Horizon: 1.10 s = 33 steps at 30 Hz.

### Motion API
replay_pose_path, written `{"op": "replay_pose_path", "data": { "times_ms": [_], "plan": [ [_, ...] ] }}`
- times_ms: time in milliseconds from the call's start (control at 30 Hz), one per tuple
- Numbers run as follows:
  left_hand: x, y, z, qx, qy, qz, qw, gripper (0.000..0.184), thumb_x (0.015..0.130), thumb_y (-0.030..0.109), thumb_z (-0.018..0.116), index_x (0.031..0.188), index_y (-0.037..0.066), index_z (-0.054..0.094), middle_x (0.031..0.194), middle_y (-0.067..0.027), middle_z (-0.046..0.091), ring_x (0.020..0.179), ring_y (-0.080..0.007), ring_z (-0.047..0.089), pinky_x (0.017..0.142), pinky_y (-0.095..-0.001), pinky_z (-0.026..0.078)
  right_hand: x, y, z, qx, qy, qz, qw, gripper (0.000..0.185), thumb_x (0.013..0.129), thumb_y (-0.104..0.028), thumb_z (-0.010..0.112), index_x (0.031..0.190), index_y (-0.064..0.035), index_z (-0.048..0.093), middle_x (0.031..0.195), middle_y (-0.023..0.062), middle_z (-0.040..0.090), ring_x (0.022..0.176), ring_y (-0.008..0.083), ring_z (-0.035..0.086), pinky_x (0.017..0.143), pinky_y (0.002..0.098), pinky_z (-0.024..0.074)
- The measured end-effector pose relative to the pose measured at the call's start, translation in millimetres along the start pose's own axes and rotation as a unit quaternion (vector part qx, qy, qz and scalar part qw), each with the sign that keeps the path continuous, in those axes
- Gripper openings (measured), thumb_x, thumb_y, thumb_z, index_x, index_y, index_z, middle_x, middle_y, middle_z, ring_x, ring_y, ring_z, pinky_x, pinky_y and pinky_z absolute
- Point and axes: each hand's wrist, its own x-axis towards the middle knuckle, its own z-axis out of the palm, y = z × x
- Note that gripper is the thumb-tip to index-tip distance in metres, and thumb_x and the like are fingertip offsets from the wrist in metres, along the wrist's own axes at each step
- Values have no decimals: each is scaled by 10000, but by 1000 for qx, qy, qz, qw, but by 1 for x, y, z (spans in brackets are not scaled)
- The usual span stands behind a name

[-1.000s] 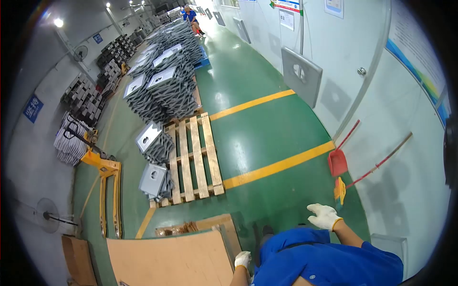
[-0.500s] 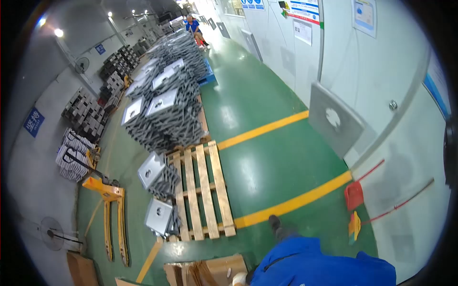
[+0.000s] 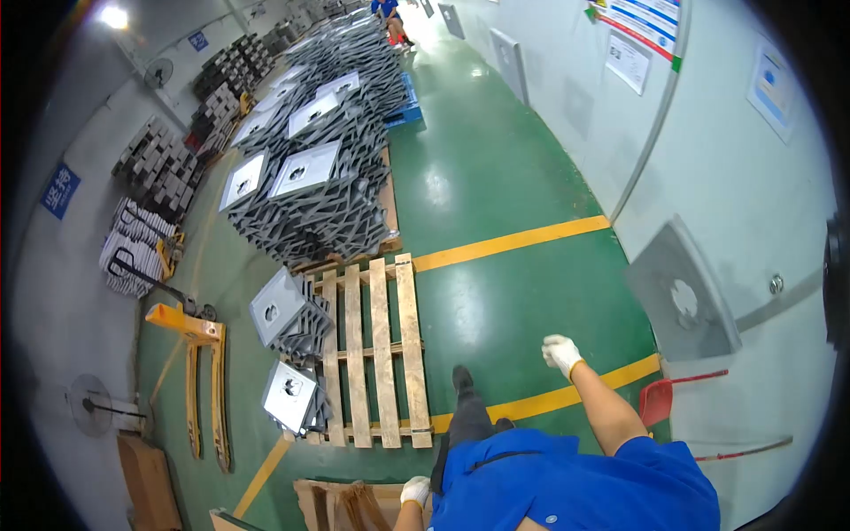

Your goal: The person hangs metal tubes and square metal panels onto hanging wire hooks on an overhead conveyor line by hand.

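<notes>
My right hand point(image 3: 560, 354), in a white glove, hangs over the green floor near the yellow line, its fingers loosely curled with nothing visible in them. Low in the view is my left hand point(image 3: 414, 489), also gloved in white. It is beside an open cardboard box point(image 3: 305, 504) with brown strips inside; whether it touches the box is unclear, and its fingers do not show well. Ahead lies a wooden pallet point(image 3: 381, 354), mostly bare slats. Two short stacks of grey square plates with center holes, an upper stack point(image 3: 276, 305) and a lower stack point(image 3: 290, 396), sit along its left side.
Tall stacks of plates point(image 3: 305, 168) stand beyond the pallet. A yellow pallet jack point(image 3: 208, 332) is at left. By the right wall are a grey panel point(image 3: 682, 292) with a hole and a red dustpan point(image 3: 656, 403). A person in blue point(image 3: 390, 13) sits far ahead.
My right hand has come into view on the right. My left hand shows more fully by the box. The view has shifted downward and nearer the pallet, with my legs now visible.
</notes>
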Motion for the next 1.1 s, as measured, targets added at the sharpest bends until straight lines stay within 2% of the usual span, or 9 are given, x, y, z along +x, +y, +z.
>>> {"op": "replay_pose_path", "data": {
  "times_ms": [233,267,400,500,700,800,900,933,1100],
  "plan": [
    [120,55,-26,274,-80,143,948,240,849,247,620,977,144,795,1075,-163,744,968,-371,728,815,-476,592,25,-71,35,-438,-37,-44,897,295,839,-181,634,1095,-54,708,1043,183,730,931,320,707,840,392,563],
    [128,68,-36,287,-101,146,941,231,847,235,620,961,141,798,1062,-166,746,948,-368,734,794,-481,597,71,-3,-18,-612,-60,-238,752,215,810,-202,635,923,-33,707,884,159,720,711,275,686,662,406,565],
    [189,107,-72,364,-111,186,906,255,880,217,598,1024,126,789,1166,-163,724,1054,-348,715,861,-457,591,14,14,-74,-821,-289,49,490,216,727,-290,735,857,-122,776,947,169,749,865,362,727,757,459,578],
    [249,147,-110,252,-75,119,957,305,901,233,583,1101,74,750,1122,-173,733,1028,-343,714,873,-455,576,-14,60,-129,-734,-195,116,641,246,746,-306,717,911,-139,787,958,177,749,884,358,734,762,461,579],
    [283,268,-220,-315,21,22,948,56,867,130,700,913,99,709,759,-30,672,619,-153,619,525,-286,436,24,18,-99,-702,-184,151,671,259,780,-303,683,930,-117,784,958,185,747,892,356,738,753,459,578],
    [304,316,-244,-237,20,19,971,202,880,260,661,961,113,775,806,-72,729,719,-158,674,654,-323,529,86,7,-79,-704,-202,118,671,267,797,-301,666,939,-107,782,958,189,746,896,355,741,748,458,578],
    [340,346,-255,270,6,186,945,309,933,316,533,1037,152,772,1098,-170,738,1066,-363,688,953,-437,538,165,-43,-63,-646,-168,116,736,253,817,-282,642,924,-98,778,946,194,742,894,358,739,735,453,575],
    [343,367,-246,194,13,13,981,317,917,250,493,1024,153,774,1145,-172,725,1078,-367,689,949,-453,547,189,-78,-56,-596,-133,134,780,237,826,-264,629,903,-96,776,935,197,738,889,361,736,724,448,572],
    [320,446,-269,354,-75,241,901,226,793,260,667,929,111,767,944,-167,750,896,-322,716,788,-446,556,320,-167,-55,-638,-77,9,766,128,711,-140,634,586,-141,662,576,83,631,540,240,631,534,392,490]
  ]
}}
